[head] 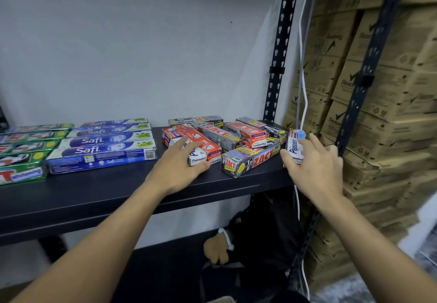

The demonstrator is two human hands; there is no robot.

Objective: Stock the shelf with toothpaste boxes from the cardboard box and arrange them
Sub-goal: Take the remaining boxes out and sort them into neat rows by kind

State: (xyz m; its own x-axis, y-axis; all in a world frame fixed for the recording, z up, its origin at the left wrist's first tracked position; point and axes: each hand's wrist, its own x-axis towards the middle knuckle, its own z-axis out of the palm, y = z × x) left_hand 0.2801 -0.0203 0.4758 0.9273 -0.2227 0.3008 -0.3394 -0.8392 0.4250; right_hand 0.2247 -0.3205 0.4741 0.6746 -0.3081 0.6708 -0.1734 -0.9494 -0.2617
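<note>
On the black shelf (99, 191) lies a loose heap of red-and-white Pepsodent boxes (246, 133) and grey Zact Smokers boxes (250, 160). My left hand (182, 163) rests on a red-and-white Pepsodent box (201, 153) at the heap's left front, thumb along its near end. My right hand (312, 160) grips a small white Pepsodent box (295, 144) held upright at the shelf's right end. To the left, blue Safi boxes (104, 146) sit in a neat stack, and green Zact whitening boxes (23, 156) lie further left. The cardboard source box is out of view.
A black perforated upright (279, 49) stands at the shelf's back right, with white and grey cables (302, 85) hanging beside it. Stacked brown Rexona cartons (378, 104) fill the right side. Below the shelf, another person's fist with a white wristband (220, 246) holds a dark bag.
</note>
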